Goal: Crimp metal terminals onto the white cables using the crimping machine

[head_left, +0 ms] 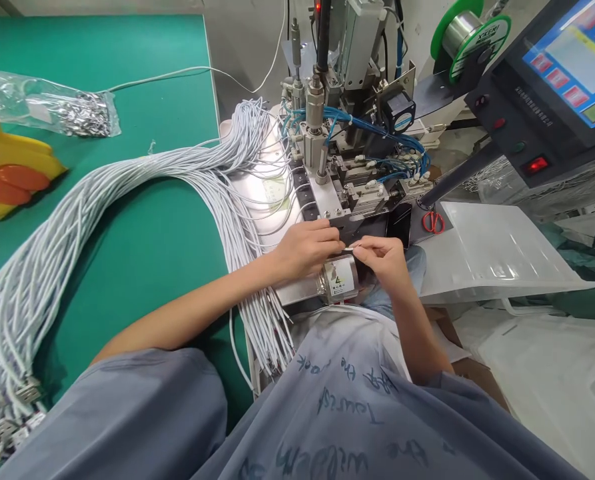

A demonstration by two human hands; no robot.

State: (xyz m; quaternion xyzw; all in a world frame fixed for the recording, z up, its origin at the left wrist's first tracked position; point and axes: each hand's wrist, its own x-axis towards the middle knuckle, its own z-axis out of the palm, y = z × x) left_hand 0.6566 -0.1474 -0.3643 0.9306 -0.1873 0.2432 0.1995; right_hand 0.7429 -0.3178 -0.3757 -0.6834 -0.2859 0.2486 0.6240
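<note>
The step in hand was close finger work on a white cable end (pixel 349 249), which spanned the small gap between the two hands, just in front of the machine (pixel 321 193) and above the labelled metal cylinder (pixel 341 277). The right hand (pixel 384 261) had its grip closed in a pinch, thumb and forefinger on one side of the piece; the left hand (pixel 302 250), knuckles upward, had its fingers curled in and its grip closed on the other side, though the back of the hand hid most of that hold. How far the piece ran inside the left hand, and what its tip looked like, could not be told. A large bundle of white cables (pixel 142 177) lay across the green counter (pixel 167 233) and spread beneath the left forearm, some strands reaching the machine's near edge. The red scissors (pixel 433 222) lay to the right of the hands, touched by neither. As judged from this pose, the next move called for a light, steady pinch, the piece kept straight between the fingertips, and enough slack in the strands beside the left wrist that none snagged or tugged at it.
</note>
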